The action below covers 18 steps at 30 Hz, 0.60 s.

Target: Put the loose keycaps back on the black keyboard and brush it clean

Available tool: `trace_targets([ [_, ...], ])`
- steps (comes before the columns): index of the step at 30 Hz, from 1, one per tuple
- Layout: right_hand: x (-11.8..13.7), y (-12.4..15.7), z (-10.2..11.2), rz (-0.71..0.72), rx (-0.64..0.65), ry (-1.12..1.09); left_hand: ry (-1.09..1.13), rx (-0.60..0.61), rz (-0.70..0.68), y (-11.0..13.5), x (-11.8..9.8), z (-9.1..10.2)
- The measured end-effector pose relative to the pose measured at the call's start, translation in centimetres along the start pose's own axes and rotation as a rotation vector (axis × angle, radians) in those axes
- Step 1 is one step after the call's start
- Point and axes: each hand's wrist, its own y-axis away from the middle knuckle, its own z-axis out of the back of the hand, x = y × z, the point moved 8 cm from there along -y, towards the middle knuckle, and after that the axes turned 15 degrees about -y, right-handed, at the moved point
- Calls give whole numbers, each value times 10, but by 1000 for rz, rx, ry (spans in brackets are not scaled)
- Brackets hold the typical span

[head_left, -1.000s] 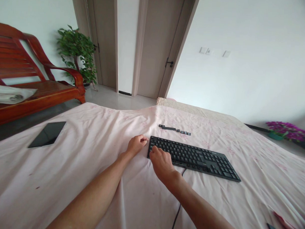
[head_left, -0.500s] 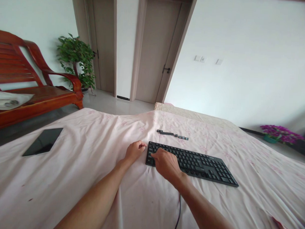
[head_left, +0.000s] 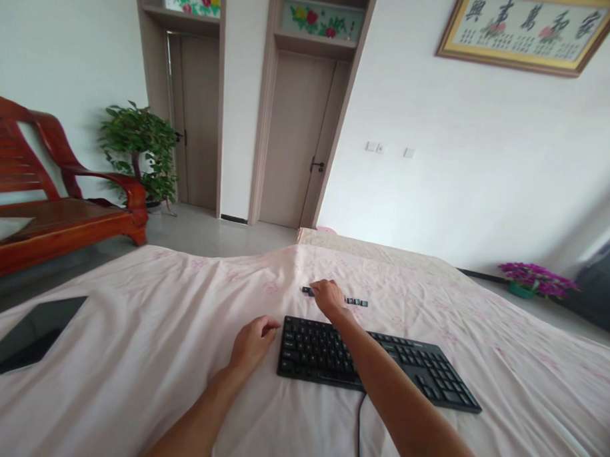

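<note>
A black keyboard [head_left: 405,355] lies on the pink cloth, its cable running toward me. My left hand [head_left: 253,343] rests on the cloth beside the keyboard's left end. Its fingers are curled in with nothing visible in them, and the tips are close to the edge. Beyond the keyboard lies a row of loose black keycaps [head_left: 357,302]. My right hand [head_left: 328,297] reaches across the keyboard to this row, fingers bent down and drawn together at its left part. The hand covers the middle of the row, and whatever its fingers hold is hidden.
A dark flat tablet-like device [head_left: 34,332] lies at the left on the pink cloth [head_left: 144,383]. Past the cloth stand a red wooden bench [head_left: 59,226], a leafy potted plant [head_left: 138,143] and, at the right, a pot of purple flowers [head_left: 536,276].
My right hand has moved from the keyboard's left keys forward to the row of loose keycaps. My left hand stays beside the keyboard's left end. The head view has tilted up.
</note>
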Motion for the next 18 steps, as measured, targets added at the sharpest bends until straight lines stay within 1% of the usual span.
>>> trace_targets([
  [4, 7, -19, -15, 33, 27, 70, 16, -10, -11, -1, 0, 0],
  [7, 14, -27, -25, 77, 47, 138, 21, -12, -6, -2, 1, -1],
  [12, 21, -31, -34, 124, 82, 245, 8, -11, -1, -2, 1, 0],
  [18, 27, -32, -43, 186, 114, 287, -16, 2, 9, -1, 1, 1],
])
